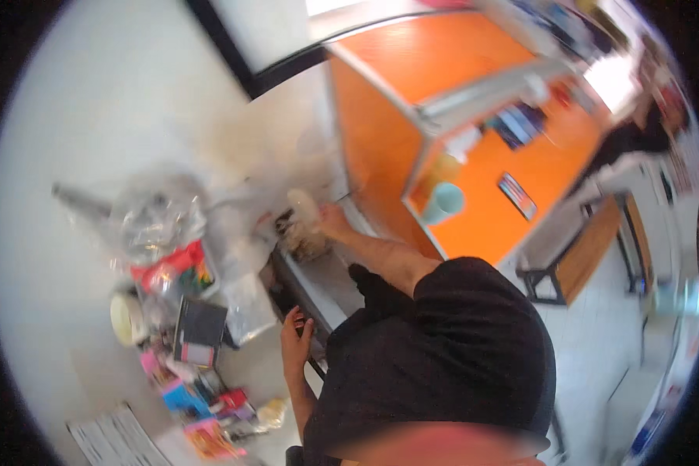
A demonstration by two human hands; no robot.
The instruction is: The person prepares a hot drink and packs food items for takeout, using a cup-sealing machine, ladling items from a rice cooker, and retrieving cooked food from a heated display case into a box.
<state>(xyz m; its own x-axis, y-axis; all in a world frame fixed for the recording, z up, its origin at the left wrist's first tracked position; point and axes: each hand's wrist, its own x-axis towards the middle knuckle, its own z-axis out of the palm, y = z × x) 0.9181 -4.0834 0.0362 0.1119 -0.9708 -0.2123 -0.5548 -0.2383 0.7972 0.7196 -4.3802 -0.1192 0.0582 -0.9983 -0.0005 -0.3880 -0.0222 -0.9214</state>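
Note:
My right hand (pixel 331 220) is stretched forward beside the orange counter, shut on a pale, rounded object (pixel 304 208) that is too blurred to name. Just below it lies a brownish heap (pixel 306 242), perhaps in a bag, near the grey ledge (pixel 332 285). My left hand (pixel 296 335) is at the dark edge of that ledge, fingers apart and slightly curled, holding nothing that shows. Left of it are a clear plastic sheet or bag (pixel 247 309) and a dark box (pixel 201 326) with a pink and white label.
The orange counter (pixel 378 151) bears a light blue cup (pixel 444 201) and a smartphone (pixel 518 196). Clear plastic bags (pixel 160 221), a red packet (pixel 172 268) and colourful packages (pixel 209 437) crowd the left. A wooden bench (pixel 591 250) and a person in dark clothing (pixel 635 140) are at right.

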